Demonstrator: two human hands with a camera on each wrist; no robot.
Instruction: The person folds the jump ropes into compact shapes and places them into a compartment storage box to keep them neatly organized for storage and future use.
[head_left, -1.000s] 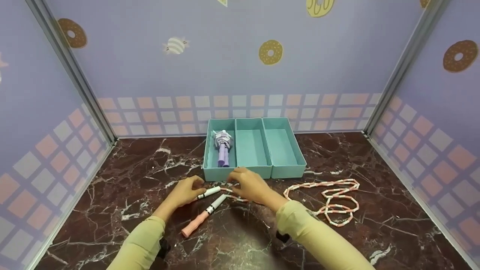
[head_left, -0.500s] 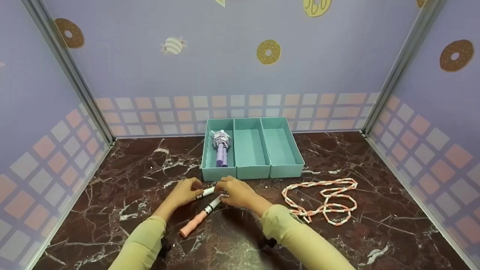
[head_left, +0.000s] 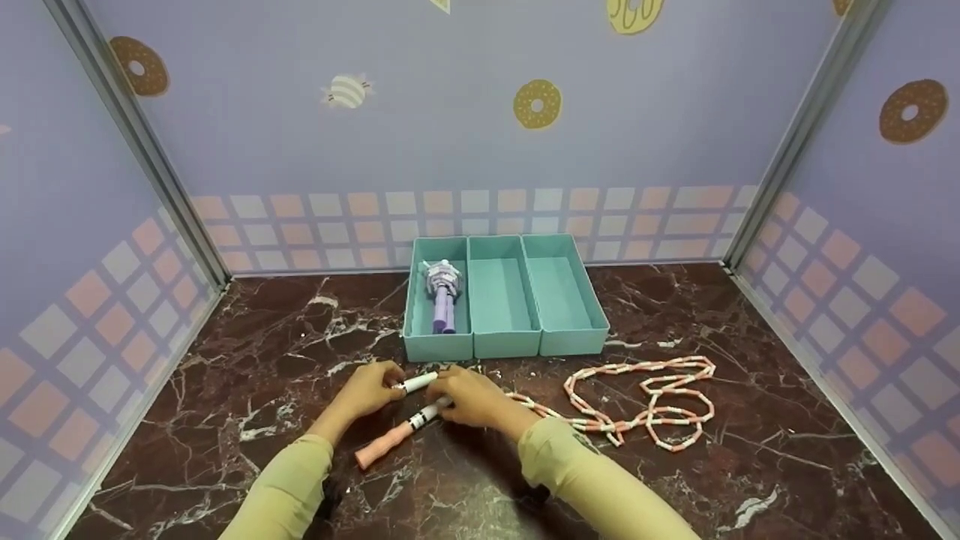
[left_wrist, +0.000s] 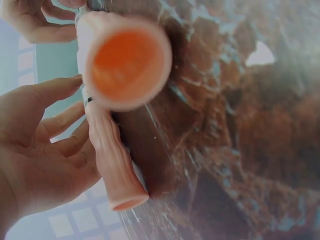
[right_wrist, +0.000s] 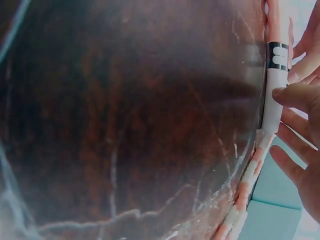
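A jump rope with a pink-and-white beaded cord (head_left: 675,390) lies on the dark marbled table. Its two handles, pink with white ends, lie side by side at a slant. My left hand (head_left: 373,388) holds the farther handle (head_left: 420,382) between thumb and fingers; its pink grip (left_wrist: 112,155) shows in the left wrist view. My right hand (head_left: 469,397) pinches the nearer handle (head_left: 385,444) at its white end, the thumb (right_wrist: 287,94) on top in the right wrist view. The nearer handle's hollow pink end faces the left wrist camera. My right hand hides where the cord joins the handles.
Behind the hands stands a teal box (head_left: 506,343) with three compartments. A bundled purple jump rope (head_left: 444,296) lies in the left one. Patterned lilac walls enclose the table at the back and both sides.
My right hand has moved left and down from the cord onto the white end of the nearer handle. That handle has shifted slightly left. My left hand has barely moved.
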